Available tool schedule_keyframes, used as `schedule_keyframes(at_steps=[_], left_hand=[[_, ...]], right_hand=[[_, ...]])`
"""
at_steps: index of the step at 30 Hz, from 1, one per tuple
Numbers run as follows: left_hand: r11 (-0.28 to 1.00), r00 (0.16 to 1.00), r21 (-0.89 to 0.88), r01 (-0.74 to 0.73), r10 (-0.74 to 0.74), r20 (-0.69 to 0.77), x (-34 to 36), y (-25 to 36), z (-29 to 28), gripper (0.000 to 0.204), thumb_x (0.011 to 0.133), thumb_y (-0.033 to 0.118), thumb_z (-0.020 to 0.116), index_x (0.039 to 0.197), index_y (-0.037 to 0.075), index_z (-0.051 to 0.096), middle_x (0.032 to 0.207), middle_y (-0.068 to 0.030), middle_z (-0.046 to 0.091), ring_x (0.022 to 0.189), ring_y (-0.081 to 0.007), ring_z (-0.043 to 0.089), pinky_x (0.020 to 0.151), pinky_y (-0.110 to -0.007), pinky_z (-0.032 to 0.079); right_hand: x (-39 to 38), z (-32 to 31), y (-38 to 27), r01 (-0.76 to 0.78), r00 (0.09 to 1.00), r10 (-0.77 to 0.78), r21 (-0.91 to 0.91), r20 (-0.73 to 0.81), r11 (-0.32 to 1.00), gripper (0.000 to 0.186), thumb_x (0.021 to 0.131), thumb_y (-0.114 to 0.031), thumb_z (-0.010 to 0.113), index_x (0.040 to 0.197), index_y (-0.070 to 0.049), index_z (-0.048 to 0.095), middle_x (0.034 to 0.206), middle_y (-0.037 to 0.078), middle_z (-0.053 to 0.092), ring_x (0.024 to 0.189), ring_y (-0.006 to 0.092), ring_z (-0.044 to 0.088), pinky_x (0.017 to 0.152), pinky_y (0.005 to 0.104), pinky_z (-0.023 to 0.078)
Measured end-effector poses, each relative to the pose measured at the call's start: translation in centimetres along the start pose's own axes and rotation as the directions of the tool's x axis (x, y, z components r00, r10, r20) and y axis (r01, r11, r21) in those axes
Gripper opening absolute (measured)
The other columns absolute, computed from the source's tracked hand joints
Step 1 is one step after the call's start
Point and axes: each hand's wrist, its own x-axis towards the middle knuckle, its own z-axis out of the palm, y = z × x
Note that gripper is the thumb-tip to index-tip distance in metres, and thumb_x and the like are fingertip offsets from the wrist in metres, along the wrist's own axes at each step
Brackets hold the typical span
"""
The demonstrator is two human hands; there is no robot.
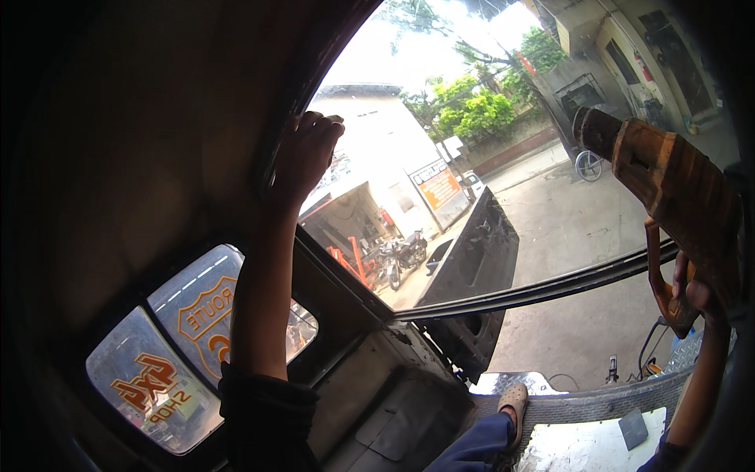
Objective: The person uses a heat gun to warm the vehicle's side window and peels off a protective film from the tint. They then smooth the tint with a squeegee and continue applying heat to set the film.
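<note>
My left hand [307, 149] is raised against the dark edge of the window frame [289, 130], with its fingers curled. Whatever those fingers may hold is hidden in the shadow. On the far right, my right hand [695, 287] is closed round the handle of an orange power tool [668, 169]. The tool points up and left, and its dark round nose [596, 130] stands in front of the large window opening. A loop-shaped guard [654, 267] runs along its handle. The back of the tool is lost in the dark rim of the picture.
A side window [185, 315] with orange lettering is at the lower left. Below the opening, an open dark tailgate or door [476, 267] swings outward. My shoe [513, 405] rests by a white panel [578, 444] on the ribbed sill. Outside, a motorcycle [403, 256] stands by a building.
</note>
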Motion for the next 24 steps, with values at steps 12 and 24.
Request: schedule_keyframes(at_steps=[12, 24], left_hand=[[0.998, 0.999, -0.028, 0.048, -0.048, -0.025, -1.6, 0.6, -0.8, 0.010, 0.080, 0.009, 0.063, 0.089, 0.010, 0.059, 0.085, -0.0013, 0.063, 0.083, -0.0183, 0.058, 0.078, -0.033, 0.043], [0.986, 0.985, -0.028, 0.164, -0.165, -0.039, -2.6, 1.9, -0.8, 0.009, 0.079, 0.013, 0.062, 0.086, 0.013, 0.057, 0.079, 0.0009, 0.060, 0.081, -0.0168, 0.055, 0.074, -0.035, 0.040]], right_hand=[[-0.1, -1.4, 0.4, -0.036, 0.996, 0.030, 0.064, 0.082, 0.997, 0.054, 0.074, -0.030, 0.065, 0.108, 0.006, 0.042, 0.079, 0.008, 0.048, 0.059, 0.0127, 0.052, 0.052, 0.0240, 0.046], [-0.3, -0.6, -0.5, -0.014, 1.000, 0.014, 0.021, 0.028, 1.000, 0.057, 0.075, -0.029, 0.064, 0.114, 0.006, 0.041, 0.079, 0.008, 0.048, 0.061, 0.0128, 0.050, 0.055, 0.0248, 0.045]])
